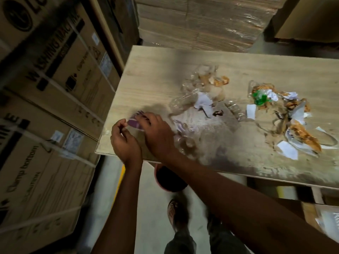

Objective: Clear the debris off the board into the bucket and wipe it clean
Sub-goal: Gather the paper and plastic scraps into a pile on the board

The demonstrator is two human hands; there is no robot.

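A pale wooden board lies flat, dusty and strewn with debris. A heap of clear plastic and white paper sits mid-board; a second heap of orange, green and white scraps lies to the right. My right hand presses on a purple-and-white wrapper near the board's left front corner. Beside it, my left hand is curled at the board's edge, fingers at the wrapper's corner. A dark red-rimmed bucket stands on the floor under the front edge, partly hidden by my right arm.
Tall cardboard appliance boxes rise close on the left. Wrapped stacks of flat cardboard stand behind the board. My feet are on the concrete floor below. A wooden frame shows under the board at right.
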